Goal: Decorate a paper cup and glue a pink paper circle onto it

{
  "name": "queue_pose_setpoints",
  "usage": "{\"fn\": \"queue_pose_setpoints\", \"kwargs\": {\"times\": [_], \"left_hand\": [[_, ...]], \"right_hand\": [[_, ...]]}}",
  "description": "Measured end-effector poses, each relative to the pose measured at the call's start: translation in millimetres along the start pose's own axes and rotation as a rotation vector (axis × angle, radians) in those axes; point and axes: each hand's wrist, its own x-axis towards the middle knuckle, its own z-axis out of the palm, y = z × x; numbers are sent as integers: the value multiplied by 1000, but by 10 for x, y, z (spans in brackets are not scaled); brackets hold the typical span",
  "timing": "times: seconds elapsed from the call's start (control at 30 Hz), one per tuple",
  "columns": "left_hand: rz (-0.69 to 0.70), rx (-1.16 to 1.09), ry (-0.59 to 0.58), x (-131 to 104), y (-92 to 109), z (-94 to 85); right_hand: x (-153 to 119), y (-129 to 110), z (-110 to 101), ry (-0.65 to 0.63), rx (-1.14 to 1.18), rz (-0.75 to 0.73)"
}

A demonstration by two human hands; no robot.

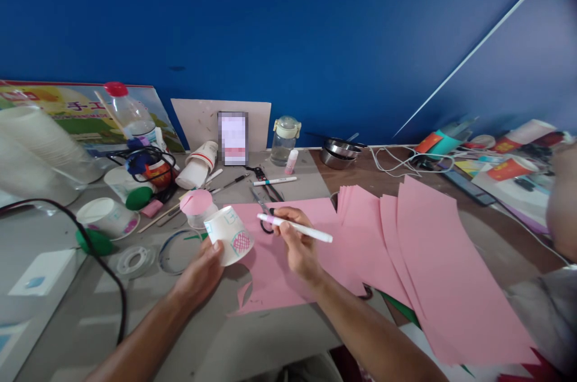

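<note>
My left hand [205,265] had the cup [229,235] pinched at its lower left side, the thumb lying on the near wall and the other fingers mostly hidden behind it. The cup was white, drawn on with teal lines near its upper end and along its left side, and it bore a rounded pink patch of crossed lines, edged in teal, near its lower end. I had it raised over the left edge of the sheet [315,286], its narrower end pointing up, away from me and a little left, its wider end down and a little right. Its long axis leaned that same way, tilted off upright. My right hand [300,244], over the sheet, pinched the pen [300,228] between thumb and fingers. The pen was slim and white with a pale purple band near its left end; that end pointed left towards the cup, a little apart from it, and its long axis ran nearly level, sloping slightly down to the right. The scissors [267,223] lay partly on the sheet behind my right hand, blades past its far edge. The tape [134,260] sat left of the sheet, the strips [446,274] to its right, and the bottle [285,145] stood beyond it.
</note>
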Motion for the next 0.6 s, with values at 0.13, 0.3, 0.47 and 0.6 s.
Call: {"fn": "queue_pose_setpoints", "kwargs": {"times": [0.13,0.3,0.47,0.6], "left_hand": [[47,14,18,18,-15,-26],[53,28,29,20,18,2],[32,55,41,20,47,49],[32,67,33,15,46,81]], "right_hand": [[20,-8,50,69,19,112],[22,33,43,-40,-99,163],[8,81,16,-109,-202,86],[7,53,24,-160,-199,93]]}}
